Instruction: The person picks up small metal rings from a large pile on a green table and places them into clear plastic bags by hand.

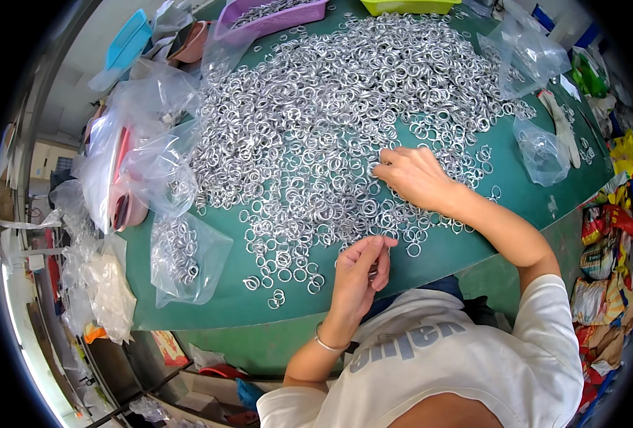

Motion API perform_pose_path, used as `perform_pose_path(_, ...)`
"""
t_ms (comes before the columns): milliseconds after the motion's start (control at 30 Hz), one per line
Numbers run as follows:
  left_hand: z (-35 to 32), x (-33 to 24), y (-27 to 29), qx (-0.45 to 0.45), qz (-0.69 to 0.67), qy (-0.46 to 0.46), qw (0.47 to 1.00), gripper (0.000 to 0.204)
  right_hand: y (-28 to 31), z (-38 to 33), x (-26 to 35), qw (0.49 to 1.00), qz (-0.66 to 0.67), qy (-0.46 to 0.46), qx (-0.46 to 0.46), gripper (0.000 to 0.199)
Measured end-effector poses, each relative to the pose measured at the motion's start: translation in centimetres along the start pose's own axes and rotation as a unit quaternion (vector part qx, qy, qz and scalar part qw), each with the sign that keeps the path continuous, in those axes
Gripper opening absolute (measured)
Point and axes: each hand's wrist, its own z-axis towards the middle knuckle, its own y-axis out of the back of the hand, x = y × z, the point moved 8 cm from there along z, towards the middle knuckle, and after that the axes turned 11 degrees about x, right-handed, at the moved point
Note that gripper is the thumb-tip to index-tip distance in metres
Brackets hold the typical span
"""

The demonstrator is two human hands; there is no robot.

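While spread over the ring pile [331,128], right-hand fingers [388,167] loose; left fingers [373,250] pinched on rings [373,271]

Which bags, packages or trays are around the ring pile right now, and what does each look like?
Clear plastic bag, left of the pile: flat, some metal rings inside.
Crumpled clear bags, left table edge: over pink containers.
Small clear bag, right of the pile: bunched.
Larger clear bag, far right: crumpled.
Purple tray, far edge: rectangular, holding rings.
Yellow-green tray, far edge: rectangular.
Colourful packets, right of the table: red, yellow, green.
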Motion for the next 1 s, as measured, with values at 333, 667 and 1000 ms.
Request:
perform_pose_path(333, -0.7, -0.7, 1.0, -0.055, 0.065, -0.011, 0.996, 0.023, 3.9, -4.4, -1.5, 0.988, 0.135, -0.069, -0.012, 0.006)
perform_pose_path(667, -4.0, -9.0, 1.8, -0.255, 0.661, -0.210, 0.673, 0.020, 3.8, -3.4, 1.1, 0.967, 0.252, -0.036, -0.018, 0.017)
perform_pose_path(1000, -2.4, -10.2, 3.1, -0.266, 0.790, -0.125, 0.538, 0.026, 1.0, 1.2, 6.7, 0.995, 0.040, 0.089, 0.003, 0.021)
